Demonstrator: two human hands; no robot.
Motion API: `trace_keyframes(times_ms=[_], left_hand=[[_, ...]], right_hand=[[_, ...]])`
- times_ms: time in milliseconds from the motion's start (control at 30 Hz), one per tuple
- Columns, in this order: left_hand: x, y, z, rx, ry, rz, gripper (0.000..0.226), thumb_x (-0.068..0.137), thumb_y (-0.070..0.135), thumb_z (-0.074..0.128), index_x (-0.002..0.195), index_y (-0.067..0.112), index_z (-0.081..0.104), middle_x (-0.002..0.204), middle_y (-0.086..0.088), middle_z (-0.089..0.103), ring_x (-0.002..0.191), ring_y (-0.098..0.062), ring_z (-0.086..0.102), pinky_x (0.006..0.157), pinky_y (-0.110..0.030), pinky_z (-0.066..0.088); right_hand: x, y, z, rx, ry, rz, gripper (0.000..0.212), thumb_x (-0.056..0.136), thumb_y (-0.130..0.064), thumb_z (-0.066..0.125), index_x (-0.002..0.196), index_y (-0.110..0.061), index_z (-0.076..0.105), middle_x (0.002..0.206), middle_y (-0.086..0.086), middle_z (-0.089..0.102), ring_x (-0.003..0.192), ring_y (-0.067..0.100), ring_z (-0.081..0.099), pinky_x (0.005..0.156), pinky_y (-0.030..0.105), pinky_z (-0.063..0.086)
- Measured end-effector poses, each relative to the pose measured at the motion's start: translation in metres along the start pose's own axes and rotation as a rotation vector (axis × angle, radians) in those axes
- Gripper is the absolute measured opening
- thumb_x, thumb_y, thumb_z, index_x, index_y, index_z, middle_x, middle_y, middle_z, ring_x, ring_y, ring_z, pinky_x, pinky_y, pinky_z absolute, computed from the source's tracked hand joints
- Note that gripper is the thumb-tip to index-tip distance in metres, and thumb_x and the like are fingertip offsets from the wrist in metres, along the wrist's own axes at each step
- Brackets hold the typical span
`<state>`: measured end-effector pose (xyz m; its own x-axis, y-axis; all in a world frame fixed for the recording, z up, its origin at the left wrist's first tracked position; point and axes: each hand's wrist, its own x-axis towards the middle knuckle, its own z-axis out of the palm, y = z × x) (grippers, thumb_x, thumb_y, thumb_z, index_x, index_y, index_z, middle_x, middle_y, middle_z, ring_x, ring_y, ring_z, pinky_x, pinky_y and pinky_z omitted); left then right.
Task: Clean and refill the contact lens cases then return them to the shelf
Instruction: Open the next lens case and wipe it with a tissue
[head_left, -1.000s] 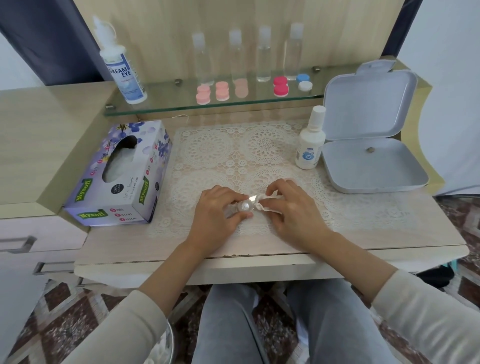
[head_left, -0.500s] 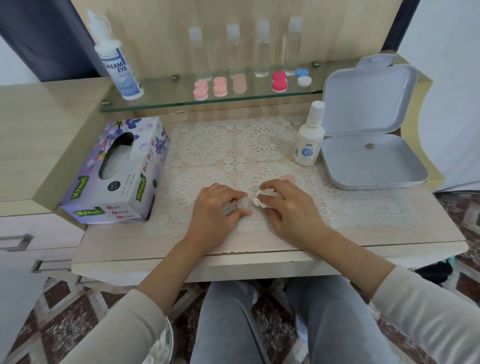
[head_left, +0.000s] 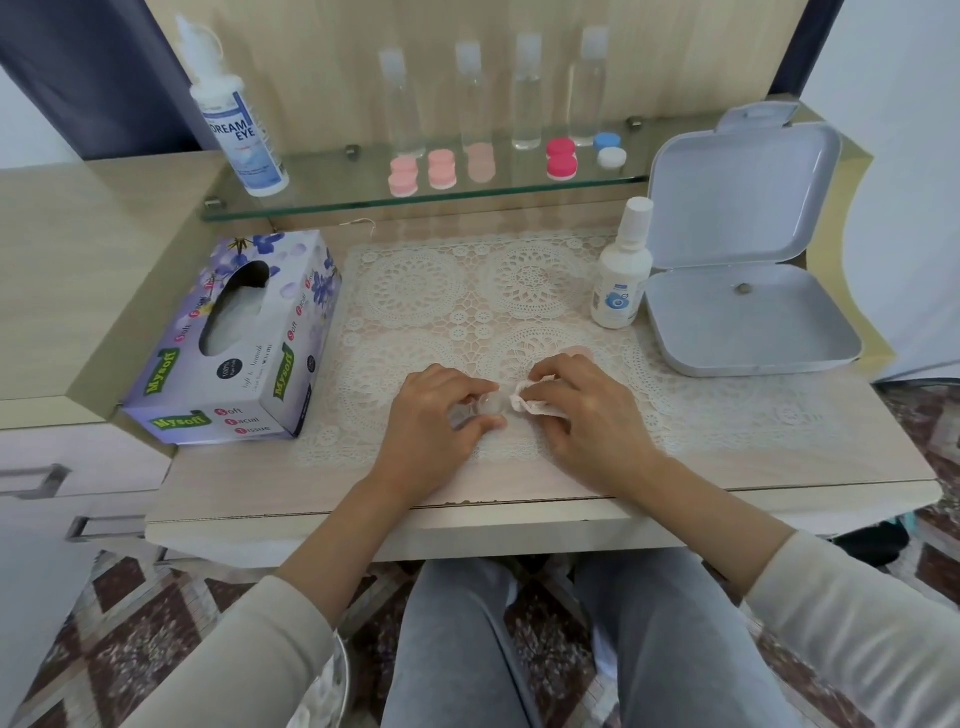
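Note:
On the lace mat (head_left: 415, 291), my left hand (head_left: 436, 421) holds a clear contact lens case (head_left: 483, 408) between thumb and fingers. My right hand (head_left: 582, 410) pinches a crumpled white tissue (head_left: 524, 402) just right of the case's open well. A pale pink cap (head_left: 581, 352) peeks out behind my right hand. On the glass shelf (head_left: 332, 200) lie several lens cases: pink ones (head_left: 404, 176), a red one (head_left: 561, 158) and a blue-and-white one (head_left: 609, 149). A small solution bottle (head_left: 621, 270) stands at the mat's right edge.
A tissue box (head_left: 244, 343) lies left of the mat. An open grey plastic box (head_left: 743, 270) sits at the right. A large Dream Eye bottle (head_left: 236, 114) and several clear bottles (head_left: 524, 93) stand on the shelf. The desk's front edge is close to my wrists.
My hands stay in place on the mat; the tissue has shifted slightly against the case. The camera view has tilted a little.

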<state>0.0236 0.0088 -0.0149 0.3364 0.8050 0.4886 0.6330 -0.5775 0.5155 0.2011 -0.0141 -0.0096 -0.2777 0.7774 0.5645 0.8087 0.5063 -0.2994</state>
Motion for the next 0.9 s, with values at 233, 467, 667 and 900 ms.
trace_keyframes(times_ms=[233, 467, 667, 900], left_hand=[[-0.0007, 0.0005, -0.0004, -0.01, 0.009, 0.0, 0.037, 0.069, 0.042, 0.064, 0.089, 0.012, 0.071, 0.076, 0.002, 0.066, 0.076, -0.003, 0.05, 0.072, -0.019, 0.038], [-0.0007, 0.0005, 0.0001, -0.009, -0.004, 0.0, 0.038, 0.07, 0.042, 0.063, 0.091, 0.011, 0.07, 0.078, 0.002, 0.066, 0.078, -0.004, 0.051, 0.072, -0.024, 0.041], [-0.0003, 0.0009, -0.0004, -0.006, 0.002, -0.006, 0.037, 0.07, 0.041, 0.064, 0.09, 0.011, 0.07, 0.077, 0.001, 0.066, 0.076, -0.004, 0.051, 0.071, -0.024, 0.041], [-0.0014, 0.0037, -0.0011, 0.035, 0.004, 0.005, 0.037, 0.07, 0.041, 0.062, 0.09, 0.01, 0.07, 0.075, 0.001, 0.065, 0.075, -0.005, 0.048, 0.073, -0.015, 0.034]], right_hand=[[0.0015, 0.0019, 0.0017, -0.011, -0.044, -0.027, 0.028, 0.079, -0.016, 0.044, 0.076, -0.013, 0.072, 0.093, 0.002, 0.067, 0.079, 0.02, 0.058, 0.059, 0.018, 0.035], [0.0008, 0.0017, 0.0021, 0.041, -0.029, 0.004, 0.026, 0.079, -0.017, 0.044, 0.076, -0.01, 0.069, 0.089, 0.002, 0.067, 0.075, 0.021, 0.059, 0.057, 0.018, 0.036], [0.0007, 0.0036, 0.0042, 0.024, -0.037, -0.033, 0.026, 0.08, -0.014, 0.046, 0.081, -0.011, 0.072, 0.097, 0.002, 0.069, 0.077, 0.022, 0.06, 0.062, 0.02, 0.039], [0.001, 0.0062, 0.0062, 0.067, -0.028, -0.001, 0.027, 0.08, -0.017, 0.045, 0.076, -0.015, 0.072, 0.094, -0.005, 0.07, 0.079, 0.012, 0.045, 0.065, 0.013, 0.03]])
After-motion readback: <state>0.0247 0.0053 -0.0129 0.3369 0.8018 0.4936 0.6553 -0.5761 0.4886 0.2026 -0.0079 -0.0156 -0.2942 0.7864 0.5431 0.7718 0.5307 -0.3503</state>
